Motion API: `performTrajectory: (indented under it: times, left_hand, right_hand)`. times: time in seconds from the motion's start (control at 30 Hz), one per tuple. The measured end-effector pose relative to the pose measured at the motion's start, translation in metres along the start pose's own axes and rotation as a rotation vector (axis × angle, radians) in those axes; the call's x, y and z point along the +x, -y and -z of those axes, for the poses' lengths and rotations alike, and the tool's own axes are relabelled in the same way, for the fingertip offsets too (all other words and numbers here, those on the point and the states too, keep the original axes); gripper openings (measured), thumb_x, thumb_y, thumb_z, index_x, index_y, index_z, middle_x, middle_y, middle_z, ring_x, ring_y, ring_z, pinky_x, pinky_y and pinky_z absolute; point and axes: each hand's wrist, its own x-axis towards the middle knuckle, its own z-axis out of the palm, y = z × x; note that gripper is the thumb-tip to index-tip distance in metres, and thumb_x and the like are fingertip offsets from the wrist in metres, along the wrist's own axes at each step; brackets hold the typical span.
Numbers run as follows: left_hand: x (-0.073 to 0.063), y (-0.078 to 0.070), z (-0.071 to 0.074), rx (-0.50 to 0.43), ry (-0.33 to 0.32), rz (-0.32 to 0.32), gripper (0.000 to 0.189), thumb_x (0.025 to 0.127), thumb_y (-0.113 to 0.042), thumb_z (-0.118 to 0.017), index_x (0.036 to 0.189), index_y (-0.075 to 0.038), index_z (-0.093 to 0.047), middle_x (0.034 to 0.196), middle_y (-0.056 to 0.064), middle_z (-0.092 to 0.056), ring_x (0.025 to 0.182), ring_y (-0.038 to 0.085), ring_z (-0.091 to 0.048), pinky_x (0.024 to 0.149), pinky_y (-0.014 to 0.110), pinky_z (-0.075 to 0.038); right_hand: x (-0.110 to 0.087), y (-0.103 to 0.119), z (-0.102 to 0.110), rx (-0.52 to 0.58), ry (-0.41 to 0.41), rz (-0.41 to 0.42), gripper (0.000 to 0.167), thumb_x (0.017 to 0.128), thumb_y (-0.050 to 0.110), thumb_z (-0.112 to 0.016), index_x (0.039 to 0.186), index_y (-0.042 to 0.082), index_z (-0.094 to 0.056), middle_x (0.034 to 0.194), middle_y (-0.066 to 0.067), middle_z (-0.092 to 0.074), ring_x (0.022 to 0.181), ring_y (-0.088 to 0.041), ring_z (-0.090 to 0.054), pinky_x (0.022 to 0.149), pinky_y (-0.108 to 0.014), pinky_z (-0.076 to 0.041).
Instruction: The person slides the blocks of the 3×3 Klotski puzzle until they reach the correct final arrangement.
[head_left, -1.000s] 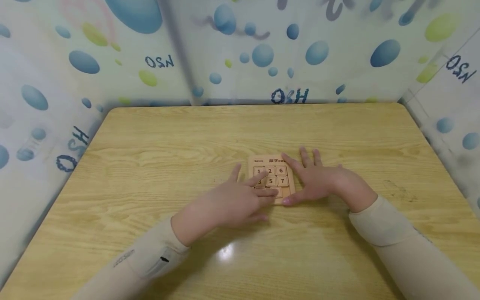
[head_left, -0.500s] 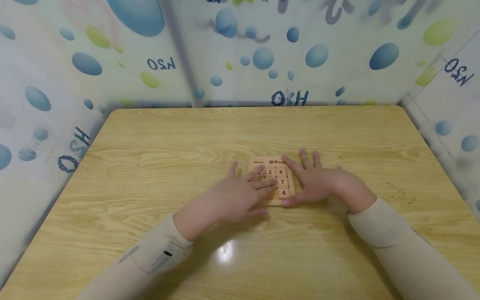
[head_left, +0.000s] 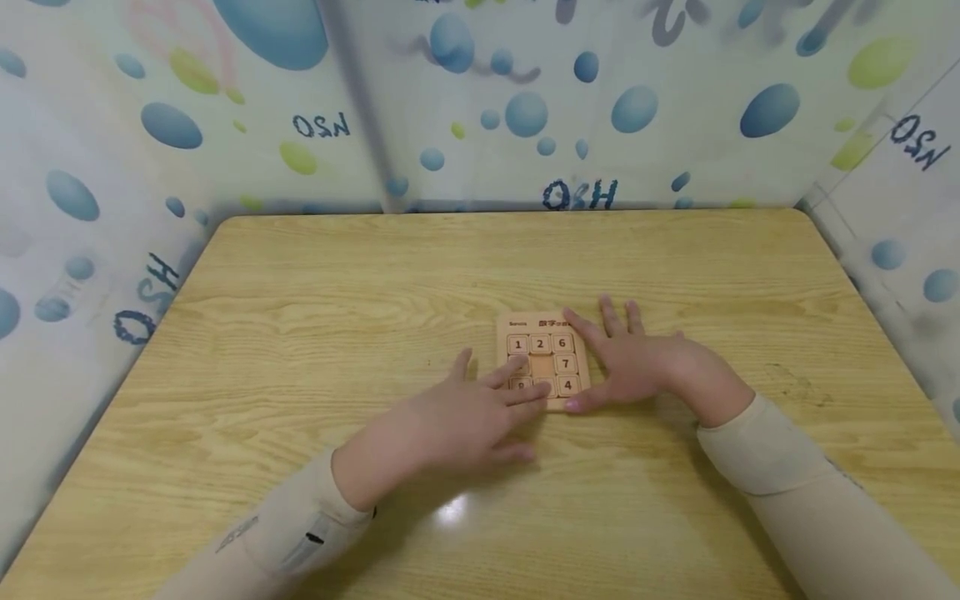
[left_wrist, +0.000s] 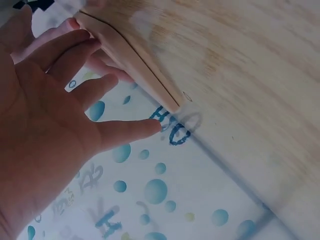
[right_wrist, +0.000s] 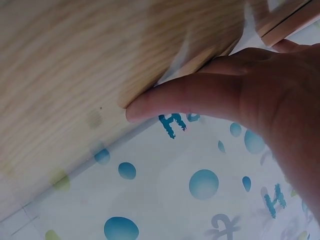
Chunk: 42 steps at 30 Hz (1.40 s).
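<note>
A wooden number sliding puzzle (head_left: 535,323) lies flat on the table, its middle square open. Tiles 1, 2 and 6 fill the far row, with tile 7 (head_left: 566,364) and tile 4 (head_left: 567,385) down the right side. My left hand (head_left: 465,421) reaches in with straight, spread fingers. One fingertip rests on the near-row middle tile and hides its number; another covers the left tile of the middle row. My right hand (head_left: 633,367) holds the board's right side between thumb and index finger, other fingers stretched out. In the left wrist view the board's edge (left_wrist: 135,60) shows beyond the fingers.
The wood-grain table (head_left: 337,292) stretches around the puzzle on every side. Behind it and to both sides stand walls (head_left: 480,100) covered in blue and green spots. A light glare lies on the tabletop nearer to me.
A tile has gone into the near right corner, showing 4. The centre tile has then slid toward me under my left fingertip, leaving the middle square bare. My right hand stays in place.
</note>
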Motion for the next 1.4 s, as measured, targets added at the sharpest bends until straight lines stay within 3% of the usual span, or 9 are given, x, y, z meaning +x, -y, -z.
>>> performTrajectory:
  times: [0.3,0.43,0.6,0.73,1.07,1.33,1.4]
  left_hand:
    - [-0.004,0.015,0.008,0.069,-0.059,0.139,0.071,0.106,-0.064,-0.05,0.166,-0.028,-0.039,0.175,-0.013,-0.029,0.169,0.024,-0.004,0.125,0.082,-0.004]
    - [0.002,0.017,0.007,0.06,-0.06,0.127,0.07,0.106,-0.065,-0.049,0.165,-0.028,-0.04,0.174,-0.014,-0.031,0.169,0.023,-0.005,0.125,0.082,-0.005]
    - [0.015,0.014,0.006,0.039,-0.038,0.075,0.073,0.107,-0.066,-0.045,0.169,-0.028,-0.032,0.176,-0.012,-0.025,0.169,0.024,-0.004,0.124,0.082,-0.007]
    - [0.018,0.009,0.007,0.048,-0.027,0.062,0.074,0.108,-0.066,-0.043,0.17,-0.027,-0.029,0.177,-0.011,-0.022,0.169,0.025,-0.003,0.124,0.082,-0.008]
    - [-0.012,-0.005,0.001,0.126,-0.033,0.148,0.068,0.106,-0.066,-0.047,0.162,-0.028,-0.047,0.174,-0.013,-0.034,0.169,0.025,-0.011,0.124,0.083,-0.012]
    - [0.0,0.004,0.004,0.132,-0.058,0.204,0.067,0.106,-0.065,-0.049,0.164,-0.031,-0.044,0.175,-0.015,-0.03,0.169,0.025,-0.008,0.125,0.082,-0.006]
    - [0.003,0.006,0.006,0.139,-0.059,0.19,0.067,0.106,-0.065,-0.049,0.164,-0.033,-0.043,0.175,-0.016,-0.03,0.17,0.025,-0.007,0.125,0.082,-0.006]
  right_hand:
    - [0.0,0.0,0.0,-0.009,0.005,-0.001,0.132,0.078,0.092,-0.064,0.172,0.033,0.009,0.174,-0.028,0.024,0.157,-0.064,0.017,0.096,-0.102,-0.007]
    - [0.001,-0.001,0.0,-0.014,0.005,-0.012,0.133,0.077,0.093,-0.064,0.172,0.034,0.009,0.174,-0.027,0.024,0.157,-0.063,0.018,0.096,-0.102,-0.007]
    - [0.0,-0.003,0.0,-0.005,0.006,-0.007,0.132,0.078,0.092,-0.063,0.172,0.034,0.01,0.174,-0.027,0.025,0.157,-0.063,0.019,0.095,-0.102,-0.006]
    - [-0.001,-0.003,0.0,0.001,0.005,-0.002,0.132,0.078,0.092,-0.063,0.172,0.034,0.009,0.174,-0.028,0.025,0.157,-0.063,0.019,0.095,-0.102,-0.005]
    - [0.0,0.0,0.002,-0.006,-0.008,-0.017,0.134,0.075,0.094,-0.064,0.171,0.037,0.01,0.175,-0.025,0.025,0.159,-0.061,0.019,0.098,-0.101,-0.003]
    - [0.0,0.0,0.001,-0.002,0.001,-0.018,0.133,0.076,0.093,-0.065,0.171,0.037,0.01,0.175,-0.025,0.025,0.158,-0.061,0.019,0.097,-0.102,-0.004]
    - [0.0,0.0,0.001,0.002,0.003,-0.019,0.133,0.076,0.093,-0.064,0.171,0.037,0.011,0.174,-0.025,0.026,0.158,-0.06,0.019,0.097,-0.102,-0.003]
